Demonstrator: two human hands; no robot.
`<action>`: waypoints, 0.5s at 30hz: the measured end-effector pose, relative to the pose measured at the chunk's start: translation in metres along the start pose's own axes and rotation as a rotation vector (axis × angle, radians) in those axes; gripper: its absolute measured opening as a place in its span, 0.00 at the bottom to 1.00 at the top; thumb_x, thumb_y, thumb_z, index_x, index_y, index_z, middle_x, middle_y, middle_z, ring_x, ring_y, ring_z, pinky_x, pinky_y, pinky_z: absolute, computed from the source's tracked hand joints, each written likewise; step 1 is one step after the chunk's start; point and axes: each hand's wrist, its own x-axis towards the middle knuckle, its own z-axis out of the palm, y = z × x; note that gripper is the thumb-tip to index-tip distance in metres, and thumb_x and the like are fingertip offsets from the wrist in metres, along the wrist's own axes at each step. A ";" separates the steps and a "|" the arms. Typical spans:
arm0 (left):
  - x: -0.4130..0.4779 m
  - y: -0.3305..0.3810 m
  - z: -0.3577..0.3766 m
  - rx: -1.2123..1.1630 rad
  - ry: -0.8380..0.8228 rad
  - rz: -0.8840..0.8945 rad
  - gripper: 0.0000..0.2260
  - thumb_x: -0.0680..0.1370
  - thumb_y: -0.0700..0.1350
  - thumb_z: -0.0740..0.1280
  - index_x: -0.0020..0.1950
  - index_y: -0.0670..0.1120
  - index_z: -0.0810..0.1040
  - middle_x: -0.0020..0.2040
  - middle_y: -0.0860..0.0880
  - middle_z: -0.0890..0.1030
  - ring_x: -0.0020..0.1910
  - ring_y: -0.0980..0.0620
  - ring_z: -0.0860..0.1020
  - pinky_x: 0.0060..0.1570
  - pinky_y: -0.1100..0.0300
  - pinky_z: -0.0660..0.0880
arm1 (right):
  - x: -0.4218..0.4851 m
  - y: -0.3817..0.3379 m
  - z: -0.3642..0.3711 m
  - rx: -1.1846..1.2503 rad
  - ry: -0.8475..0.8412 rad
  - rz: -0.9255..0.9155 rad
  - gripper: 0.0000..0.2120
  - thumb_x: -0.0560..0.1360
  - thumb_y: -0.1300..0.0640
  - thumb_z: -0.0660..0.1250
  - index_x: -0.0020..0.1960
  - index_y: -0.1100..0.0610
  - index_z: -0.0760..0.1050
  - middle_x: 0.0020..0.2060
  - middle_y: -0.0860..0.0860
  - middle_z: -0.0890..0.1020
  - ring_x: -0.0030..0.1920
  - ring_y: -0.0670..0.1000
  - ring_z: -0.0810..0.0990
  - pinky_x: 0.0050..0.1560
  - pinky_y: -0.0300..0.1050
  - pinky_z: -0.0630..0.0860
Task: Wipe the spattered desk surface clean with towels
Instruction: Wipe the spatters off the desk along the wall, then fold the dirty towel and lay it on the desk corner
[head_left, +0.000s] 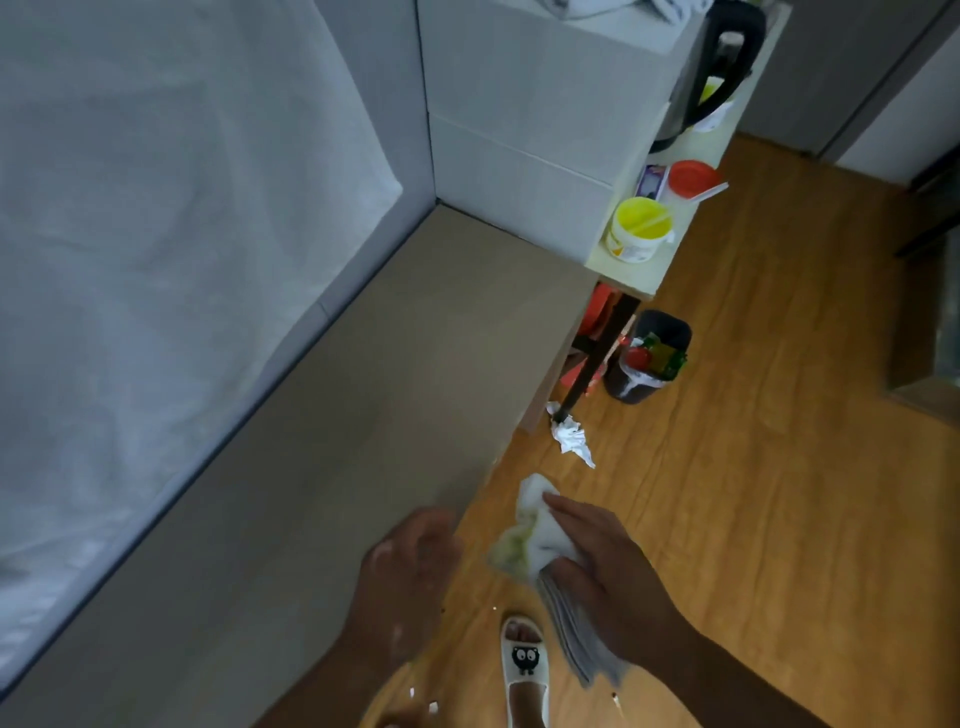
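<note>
Two hands sit low in frame. The right hand (608, 566) grips a white towel (530, 530), stained yellow-green, held just off the desk (395, 364) edge with a grey cloth (571, 644) bunched beneath. The left hand (410, 566) hovers at that edge, blurred, so I can't tell how open it is. The desk looks spatter-free in this dim light, and I'd say the wiping is nearly done. A crumpled paper towel (571, 441) lies near the waste bin (649, 358).
</note>
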 end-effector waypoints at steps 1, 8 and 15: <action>-0.010 0.012 0.007 -0.038 -0.046 -0.002 0.14 0.69 0.60 0.69 0.49 0.55 0.83 0.45 0.61 0.86 0.46 0.61 0.84 0.48 0.63 0.78 | -0.004 -0.005 -0.012 0.076 0.003 0.035 0.24 0.77 0.42 0.66 0.72 0.36 0.69 0.72 0.30 0.70 0.73 0.40 0.69 0.72 0.44 0.69; -0.045 0.091 0.028 -0.107 -0.119 0.198 0.19 0.68 0.62 0.73 0.57 0.58 0.81 0.52 0.63 0.84 0.51 0.63 0.82 0.49 0.70 0.76 | -0.020 -0.047 -0.069 0.326 -0.006 0.046 0.18 0.82 0.56 0.68 0.71 0.49 0.76 0.67 0.37 0.71 0.71 0.42 0.72 0.64 0.32 0.71; -0.045 0.134 0.035 -0.147 -0.145 0.225 0.04 0.78 0.43 0.73 0.44 0.50 0.85 0.39 0.56 0.85 0.37 0.63 0.80 0.38 0.69 0.74 | -0.034 -0.082 -0.099 0.546 0.005 0.073 0.25 0.80 0.58 0.63 0.75 0.42 0.72 0.69 0.42 0.78 0.70 0.47 0.76 0.70 0.50 0.74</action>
